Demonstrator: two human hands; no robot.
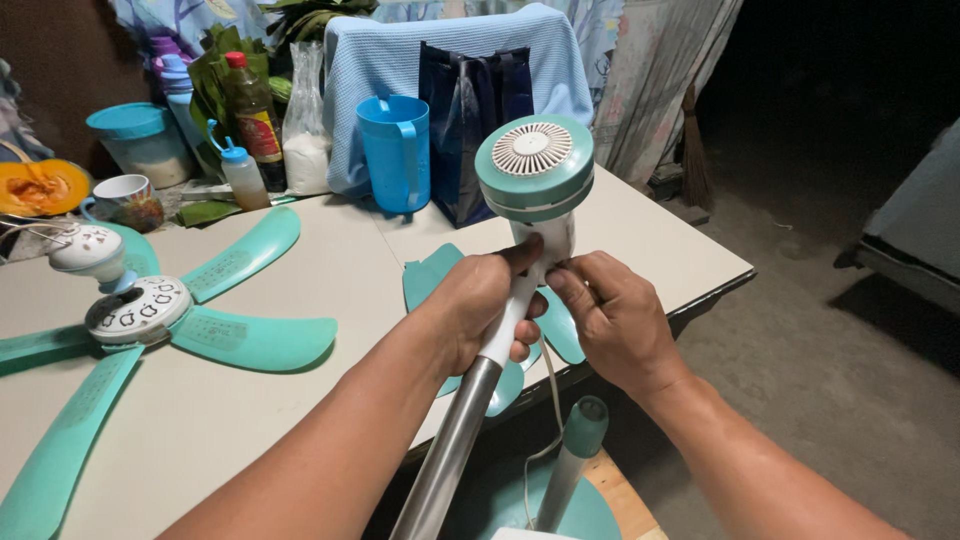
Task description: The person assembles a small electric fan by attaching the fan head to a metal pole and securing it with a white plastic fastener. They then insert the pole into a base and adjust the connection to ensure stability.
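— Beyond the pale table (300, 400) it's dark bare ground; on the tabletop sit a blue jug (395, 150), a few bottles (252, 120) and a teal five-bladed fan rotor (140, 312). Where's the piece being handled?

— Just past the table's near edge. The left hand (480, 305) is wrapped shut around the white neck of the fan motor unit (534, 170), right where the neck meets the metal pole (450, 450).

— And which way does it run from the fingers?

— Its long axis rises up and slightly away from them: pole below the fist, round teal motor head with the white vent just above the knuckles.

— The other hand?

— The right hand (620, 320) is just beside the left, its fingertips (565, 280) bent in and pinching at the neck under the head. I can't tell what they grip, if anything; it's too small. A white cord (553, 400) hangs below them towards the teal stand base (560, 500).

— Which hand is nearer the head?

— Both touch the neck; the left carries it, while the right's fingertips sit at the same height on the opposite side.
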